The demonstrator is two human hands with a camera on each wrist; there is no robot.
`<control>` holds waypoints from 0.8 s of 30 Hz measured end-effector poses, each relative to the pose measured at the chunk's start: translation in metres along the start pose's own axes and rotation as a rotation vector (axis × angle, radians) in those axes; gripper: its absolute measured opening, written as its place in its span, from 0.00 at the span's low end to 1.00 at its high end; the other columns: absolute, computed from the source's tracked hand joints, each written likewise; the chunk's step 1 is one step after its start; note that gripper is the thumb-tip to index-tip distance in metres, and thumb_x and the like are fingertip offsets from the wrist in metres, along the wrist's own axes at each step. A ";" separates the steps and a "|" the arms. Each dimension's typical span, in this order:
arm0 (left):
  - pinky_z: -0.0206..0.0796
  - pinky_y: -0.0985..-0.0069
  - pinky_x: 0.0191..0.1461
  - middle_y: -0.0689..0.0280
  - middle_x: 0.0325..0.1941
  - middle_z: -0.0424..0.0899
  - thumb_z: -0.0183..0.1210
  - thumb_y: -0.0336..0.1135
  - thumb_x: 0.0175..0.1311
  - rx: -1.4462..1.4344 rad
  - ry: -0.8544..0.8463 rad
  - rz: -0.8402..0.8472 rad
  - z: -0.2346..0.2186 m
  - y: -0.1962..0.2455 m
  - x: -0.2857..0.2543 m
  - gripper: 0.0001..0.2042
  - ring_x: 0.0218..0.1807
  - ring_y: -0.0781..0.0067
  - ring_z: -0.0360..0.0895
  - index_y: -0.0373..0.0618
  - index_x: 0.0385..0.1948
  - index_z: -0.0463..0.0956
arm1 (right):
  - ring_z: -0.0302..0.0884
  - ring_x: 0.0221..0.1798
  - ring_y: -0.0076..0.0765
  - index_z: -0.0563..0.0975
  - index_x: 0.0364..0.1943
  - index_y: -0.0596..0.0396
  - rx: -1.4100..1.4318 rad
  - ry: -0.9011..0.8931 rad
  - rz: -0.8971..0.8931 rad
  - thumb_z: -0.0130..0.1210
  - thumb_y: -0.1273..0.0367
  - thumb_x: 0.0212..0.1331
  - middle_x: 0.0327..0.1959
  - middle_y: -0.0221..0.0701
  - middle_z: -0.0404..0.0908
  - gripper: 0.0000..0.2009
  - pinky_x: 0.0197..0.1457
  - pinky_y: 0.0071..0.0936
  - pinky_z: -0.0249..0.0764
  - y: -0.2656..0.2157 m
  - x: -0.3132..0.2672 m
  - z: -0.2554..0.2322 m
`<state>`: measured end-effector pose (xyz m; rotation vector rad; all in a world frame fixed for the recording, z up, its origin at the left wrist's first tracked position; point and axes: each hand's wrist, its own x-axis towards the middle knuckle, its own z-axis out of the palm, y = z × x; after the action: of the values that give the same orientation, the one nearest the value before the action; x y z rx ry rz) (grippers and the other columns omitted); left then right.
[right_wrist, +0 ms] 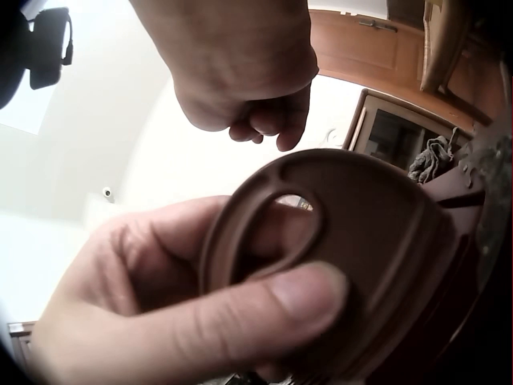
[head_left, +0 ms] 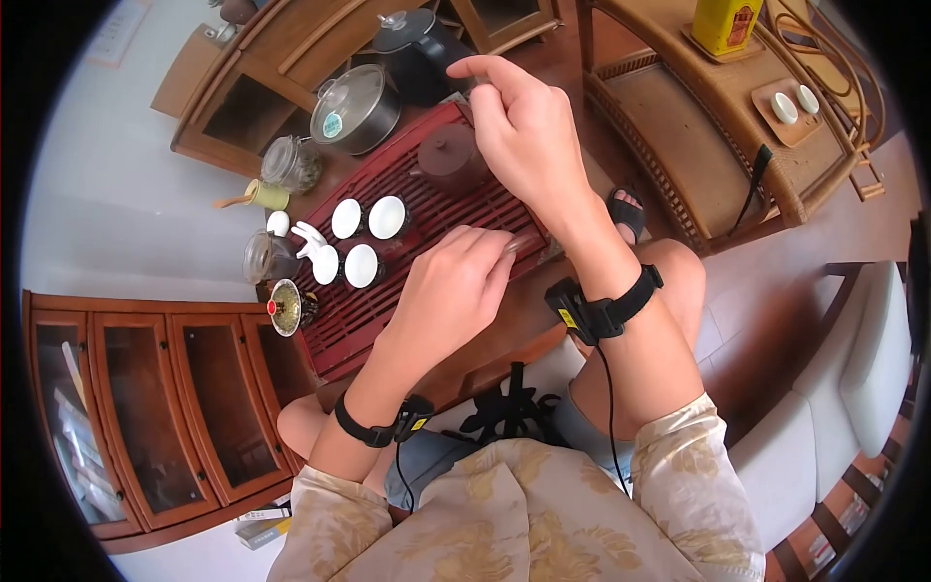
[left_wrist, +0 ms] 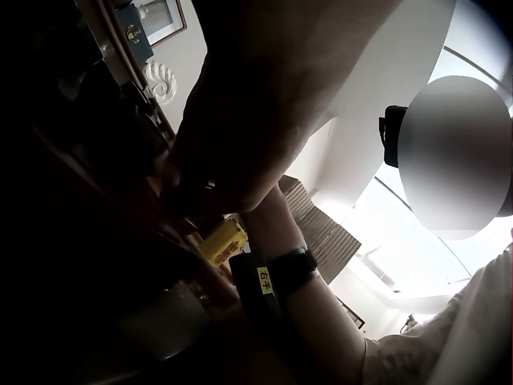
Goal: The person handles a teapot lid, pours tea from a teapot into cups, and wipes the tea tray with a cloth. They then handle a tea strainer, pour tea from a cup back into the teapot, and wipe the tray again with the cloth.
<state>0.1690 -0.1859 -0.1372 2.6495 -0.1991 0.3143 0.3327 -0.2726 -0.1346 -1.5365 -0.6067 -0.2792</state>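
A dark brown teapot [head_left: 449, 155] with its lid on is at the far end of the red slatted tray [head_left: 339, 351]. My right hand [head_left: 531, 136] is beside it. In the right wrist view my right hand [right_wrist: 176, 297] grips the looped handle of the brown teapot [right_wrist: 369, 216], thumb pressed on its side. My left hand [head_left: 448, 291] hangs over the tray's near edge, fingers loosely curled. Above the teapot in the right wrist view, my left hand [right_wrist: 240, 80] shows bent fingers with nothing visible in them. The left wrist view is dark around my left hand [left_wrist: 248, 104].
Four white-lined cups, including one cup [head_left: 387, 217], stand on the tray's left half. Along the far side are a glass-lidded pot [head_left: 356, 109], a black kettle [head_left: 422, 53] and glass jars. A rattan cart [head_left: 669, 116] stands at the right, a cabinet [head_left: 145, 417] at the left.
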 end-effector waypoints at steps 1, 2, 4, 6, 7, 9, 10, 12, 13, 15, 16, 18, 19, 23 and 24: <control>0.79 0.52 0.53 0.46 0.45 0.88 0.68 0.27 0.72 0.007 -0.006 -0.011 0.004 -0.003 0.001 0.08 0.49 0.38 0.86 0.34 0.47 0.84 | 0.79 0.28 0.39 0.89 0.54 0.56 0.000 0.001 -0.007 0.53 0.70 0.74 0.23 0.41 0.83 0.15 0.38 0.40 0.78 0.001 0.000 -0.001; 0.78 0.51 0.52 0.45 0.45 0.87 0.68 0.27 0.72 0.016 -0.013 -0.024 0.008 -0.005 0.003 0.08 0.48 0.36 0.85 0.33 0.47 0.82 | 0.74 0.22 0.27 0.89 0.56 0.56 0.001 0.001 -0.013 0.52 0.70 0.75 0.19 0.35 0.80 0.16 0.33 0.33 0.74 0.003 -0.001 -0.002; 0.76 0.48 0.51 0.44 0.45 0.84 0.67 0.27 0.73 0.021 -0.011 -0.034 0.012 -0.006 0.004 0.09 0.48 0.33 0.82 0.33 0.46 0.80 | 0.74 0.21 0.27 0.89 0.56 0.56 -0.004 -0.002 -0.018 0.52 0.70 0.75 0.19 0.35 0.80 0.16 0.32 0.33 0.74 0.003 0.000 -0.002; 0.75 0.46 0.50 0.42 0.44 0.82 0.67 0.27 0.74 0.013 0.010 -0.032 0.013 -0.007 0.003 0.09 0.48 0.30 0.80 0.32 0.46 0.77 | 0.74 0.21 0.27 0.89 0.56 0.56 -0.009 -0.004 -0.021 0.52 0.70 0.75 0.19 0.35 0.80 0.16 0.32 0.33 0.74 0.004 0.000 -0.001; 0.75 0.46 0.50 0.42 0.45 0.82 0.67 0.28 0.74 0.013 0.002 -0.030 0.013 -0.007 0.001 0.10 0.48 0.30 0.80 0.33 0.46 0.77 | 0.74 0.21 0.27 0.89 0.56 0.56 -0.011 -0.004 -0.022 0.52 0.70 0.75 0.19 0.35 0.80 0.16 0.32 0.33 0.74 0.004 -0.001 -0.001; 0.74 0.46 0.50 0.42 0.45 0.82 0.67 0.28 0.74 0.016 -0.009 -0.027 0.013 -0.008 -0.001 0.10 0.48 0.29 0.80 0.33 0.46 0.76 | 0.74 0.21 0.26 0.89 0.56 0.56 -0.014 -0.011 -0.020 0.52 0.70 0.75 0.19 0.35 0.80 0.16 0.32 0.33 0.74 0.005 -0.002 0.000; 0.75 0.46 0.51 0.43 0.44 0.82 0.66 0.28 0.74 0.027 -0.019 -0.040 0.011 -0.008 -0.003 0.09 0.48 0.31 0.80 0.33 0.45 0.76 | 0.74 0.22 0.26 0.89 0.56 0.56 -0.016 -0.016 -0.016 0.53 0.70 0.76 0.19 0.35 0.81 0.16 0.32 0.33 0.74 0.006 -0.002 0.000; 0.75 0.46 0.53 0.45 0.43 0.81 0.64 0.27 0.76 0.046 -0.043 -0.064 0.003 -0.007 -0.009 0.08 0.50 0.36 0.81 0.33 0.43 0.74 | 0.74 0.22 0.25 0.89 0.56 0.56 -0.024 -0.022 -0.014 0.53 0.70 0.76 0.20 0.35 0.81 0.16 0.32 0.32 0.74 0.007 -0.002 -0.002; 0.75 0.46 0.53 0.45 0.43 0.81 0.64 0.28 0.76 0.041 -0.045 -0.082 0.000 -0.008 -0.013 0.08 0.49 0.36 0.80 0.33 0.44 0.74 | 0.74 0.22 0.25 0.89 0.56 0.56 -0.029 -0.025 -0.016 0.53 0.69 0.76 0.20 0.34 0.81 0.15 0.32 0.32 0.74 0.007 -0.002 -0.003; 0.74 0.46 0.52 0.45 0.43 0.81 0.64 0.28 0.76 0.034 -0.050 -0.122 -0.006 -0.010 -0.024 0.08 0.49 0.35 0.80 0.33 0.44 0.74 | 0.74 0.22 0.25 0.90 0.56 0.57 -0.030 -0.025 -0.020 0.53 0.69 0.76 0.20 0.34 0.82 0.15 0.32 0.32 0.74 0.008 -0.002 -0.004; 0.75 0.47 0.52 0.44 0.44 0.81 0.65 0.28 0.76 0.030 -0.060 -0.157 -0.009 -0.012 -0.030 0.09 0.48 0.34 0.80 0.33 0.45 0.75 | 0.74 0.22 0.24 0.90 0.56 0.57 -0.025 -0.022 -0.024 0.53 0.70 0.76 0.20 0.34 0.82 0.15 0.32 0.32 0.74 0.008 -0.002 -0.003; 0.75 0.49 0.51 0.43 0.44 0.82 0.67 0.30 0.76 0.021 -0.077 -0.225 -0.013 -0.013 -0.039 0.09 0.48 0.32 0.81 0.34 0.46 0.77 | 0.75 0.22 0.24 0.89 0.56 0.57 -0.016 -0.020 -0.025 0.53 0.70 0.76 0.21 0.34 0.82 0.15 0.32 0.32 0.74 0.008 -0.002 -0.002; 0.75 0.50 0.51 0.43 0.44 0.82 0.67 0.30 0.76 0.028 -0.075 -0.215 -0.014 -0.013 -0.039 0.09 0.48 0.32 0.81 0.35 0.46 0.77 | 0.75 0.22 0.24 0.89 0.56 0.57 -0.011 -0.022 -0.023 0.53 0.70 0.76 0.21 0.34 0.82 0.15 0.32 0.31 0.75 0.007 -0.002 -0.001; 0.75 0.50 0.51 0.44 0.44 0.83 0.67 0.29 0.75 0.040 -0.042 -0.130 -0.012 -0.013 -0.029 0.09 0.48 0.33 0.81 0.35 0.46 0.78 | 0.76 0.22 0.25 0.89 0.56 0.57 0.005 -0.027 -0.012 0.53 0.70 0.76 0.21 0.34 0.83 0.15 0.33 0.31 0.75 0.006 -0.001 0.001; 0.75 0.50 0.52 0.44 0.45 0.83 0.67 0.28 0.75 0.036 -0.028 -0.097 -0.010 -0.014 -0.023 0.09 0.48 0.33 0.81 0.35 0.46 0.78 | 0.76 0.22 0.25 0.89 0.56 0.57 0.002 -0.025 -0.008 0.53 0.70 0.76 0.21 0.34 0.83 0.15 0.33 0.31 0.75 0.006 -0.001 0.000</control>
<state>0.1477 -0.1665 -0.1400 2.6893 -0.0748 0.2514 0.3354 -0.2722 -0.1403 -1.5379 -0.6324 -0.2661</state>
